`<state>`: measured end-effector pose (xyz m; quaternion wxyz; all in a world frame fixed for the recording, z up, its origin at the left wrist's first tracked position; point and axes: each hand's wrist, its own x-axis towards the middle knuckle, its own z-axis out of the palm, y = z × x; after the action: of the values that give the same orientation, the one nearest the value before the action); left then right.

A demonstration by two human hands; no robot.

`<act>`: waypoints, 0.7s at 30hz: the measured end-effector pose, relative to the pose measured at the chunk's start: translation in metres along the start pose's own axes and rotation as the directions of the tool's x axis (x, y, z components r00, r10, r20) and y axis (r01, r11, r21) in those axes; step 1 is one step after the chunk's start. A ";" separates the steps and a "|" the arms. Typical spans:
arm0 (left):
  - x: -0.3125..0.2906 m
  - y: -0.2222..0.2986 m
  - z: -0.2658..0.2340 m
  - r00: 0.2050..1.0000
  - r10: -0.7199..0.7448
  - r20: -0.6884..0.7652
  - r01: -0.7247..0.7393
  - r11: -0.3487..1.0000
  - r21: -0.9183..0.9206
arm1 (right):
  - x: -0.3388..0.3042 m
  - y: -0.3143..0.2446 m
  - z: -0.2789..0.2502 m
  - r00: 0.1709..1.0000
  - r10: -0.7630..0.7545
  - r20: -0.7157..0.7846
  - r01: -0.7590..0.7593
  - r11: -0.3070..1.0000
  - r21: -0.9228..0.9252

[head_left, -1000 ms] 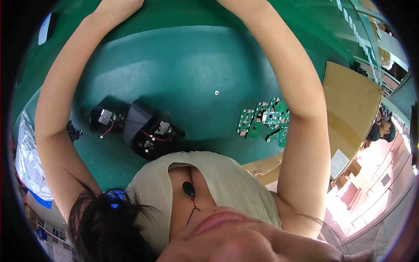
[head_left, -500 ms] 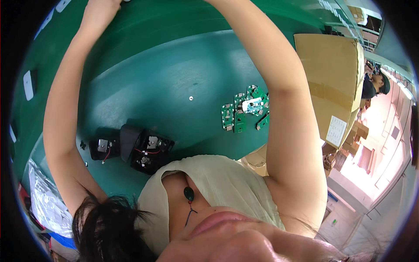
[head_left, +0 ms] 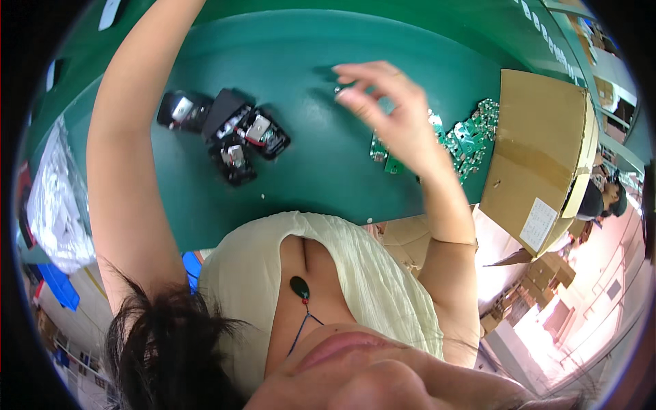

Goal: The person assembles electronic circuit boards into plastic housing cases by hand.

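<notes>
Two bare arms of mine stretch over a green table (head_left: 321,181), seen from above through a wide, round lens that bends its edges. My hands are well apart. My right hand (head_left: 386,102) hangs over the middle of the table, palm turned to the left, its thumb and fingertips parted. Between those tips shows a small shiny piece (head_left: 338,89); I cannot tell whether I am touching it. My left forearm (head_left: 130,137) runs up the left side and out through the top edge, so my left hand is out of sight and I cannot tell what it is doing. Green circuit boards (head_left: 475,133) lie in a loose heap to the right of my right hand and partly behind its wrist. Just beyond them, at the table's right side, stands a brown cardboard box (head_left: 533,150) with a white label (head_left: 539,224). Left of centre, near my left forearm, black casings (head_left: 229,113) sit clustered, some showing metal parts inside. A small white dot (head_left: 263,196) lies nearer my body. On the far left is a clear plastic bag (head_left: 58,205), crumpled, with something blue (head_left: 60,285) below it. My top (head_left: 383,280) is pale, and a dark pendant (head_left: 299,287) hangs at my neck. Far right, a person in a dark cap (head_left: 618,199) is in the background.
</notes>
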<state>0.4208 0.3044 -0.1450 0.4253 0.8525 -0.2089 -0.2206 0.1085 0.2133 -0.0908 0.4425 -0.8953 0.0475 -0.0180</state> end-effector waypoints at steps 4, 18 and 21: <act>-0.080 0.016 -0.007 0.987 0.070 -0.143 -0.080 0.994 -0.069 | -0.016 -0.014 0.056 0.960 -0.278 -0.005 0.272 0.943 -0.190; -0.294 -0.014 0.021 0.940 0.306 -0.152 -0.342 0.813 -0.472 | -0.033 -0.029 0.076 0.955 -0.137 -0.263 0.249 0.853 0.458; -0.305 0.003 0.018 0.950 0.310 0.025 -0.233 0.763 -0.603 | -0.035 -0.034 0.066 0.914 -0.366 -0.177 0.391 0.909 0.141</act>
<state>0.1617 0.4574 -0.0916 0.6839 0.6218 -0.2764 -0.2631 0.0807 0.2898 -0.1037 0.5022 -0.8416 -0.0967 -0.1734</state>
